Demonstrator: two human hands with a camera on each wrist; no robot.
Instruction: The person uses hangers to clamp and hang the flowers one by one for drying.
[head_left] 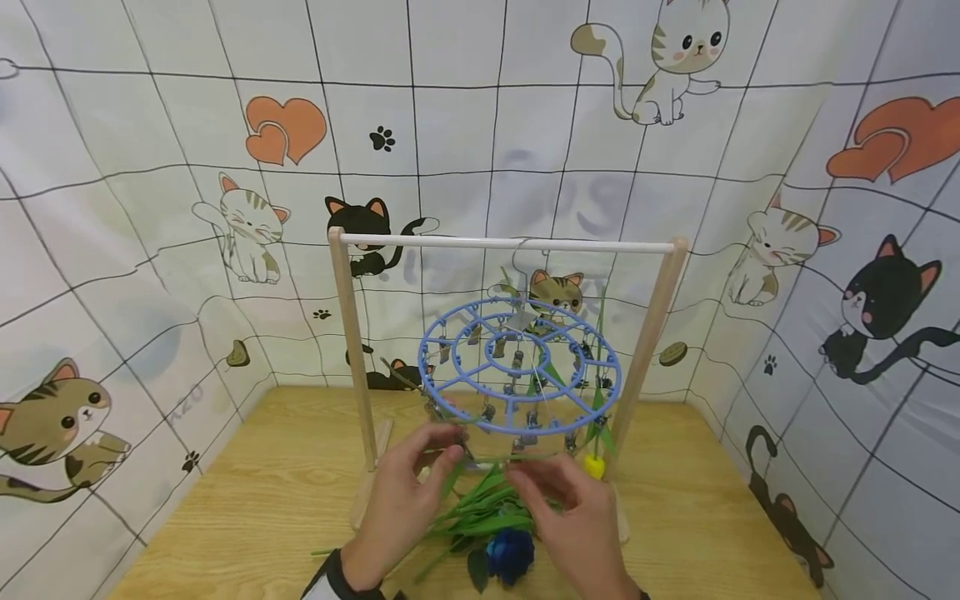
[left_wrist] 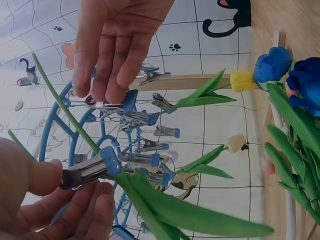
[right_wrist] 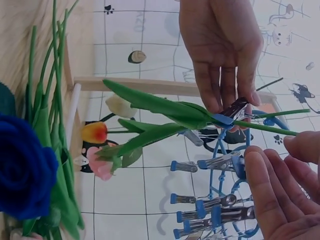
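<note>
My left hand [head_left: 408, 492] pinches a metal clip [left_wrist: 92, 169] with blue tips, its thumb on one side and fingers on the other. The clip's tips sit around the green stem of an artificial flower [right_wrist: 175, 112], just at the base of its long leaves. My right hand [head_left: 570, 508] is beside that stem, fingers relaxed and thumb close to the stem's end in the right wrist view. Both hands are at the near edge of a blue round drying hanger [head_left: 510, 429] with many dangling clips. A yellow tulip [left_wrist: 242, 81] and a white tulip [left_wrist: 235, 143] hang from it.
The hanger hooks over a white bar [head_left: 450, 242] on a wooden frame [head_left: 352, 350]. Below my hands, a bunch of artificial flowers with a blue rose [head_left: 510, 557] lies on the wooden table [head_left: 247, 492]. A cat-print cloth [head_left: 465, 133] covers the walls around.
</note>
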